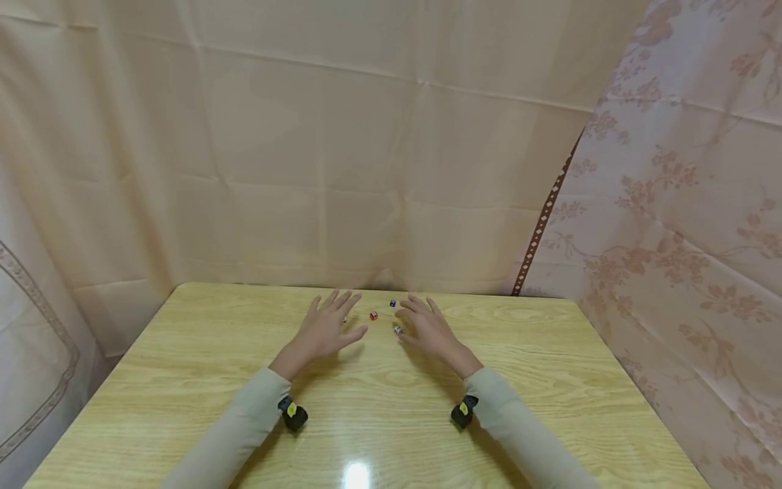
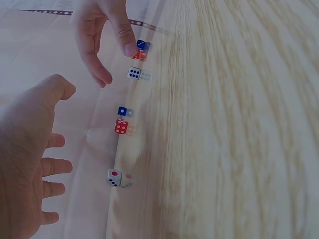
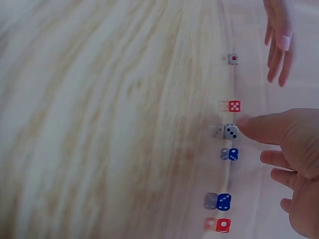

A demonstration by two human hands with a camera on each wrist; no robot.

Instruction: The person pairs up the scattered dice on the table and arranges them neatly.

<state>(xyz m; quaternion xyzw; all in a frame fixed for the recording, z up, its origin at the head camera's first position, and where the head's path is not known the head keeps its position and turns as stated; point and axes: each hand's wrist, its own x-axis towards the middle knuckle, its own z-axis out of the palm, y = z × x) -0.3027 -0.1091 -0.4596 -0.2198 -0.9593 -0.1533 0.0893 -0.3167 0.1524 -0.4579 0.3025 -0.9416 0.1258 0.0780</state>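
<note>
My left hand [image 1: 322, 331] is held over the far part of the table with its fingers spread and nothing in them. Close by its fingers, a white die [image 2: 114, 178] with a red dot is mostly hidden in the head view. Between the hands are a red die [image 1: 374, 316], a blue die [image 1: 393, 303] and a second white die [image 1: 398, 330]. My right hand [image 1: 432, 334] has loosely bent, empty fingers, its thumb tip right by that second white die. Another blue die [image 3: 224, 202] and another red die [image 3: 223, 225] are hidden behind it in the head view.
The dice are on a light wood-grain table [image 1: 366, 421] with a glossy surface. A beige cloth [image 1: 305, 170] hangs along its far edge, and a floral cloth [image 1: 690, 258] hangs at the right. Each wrist carries a small black camera [image 1: 294, 414].
</note>
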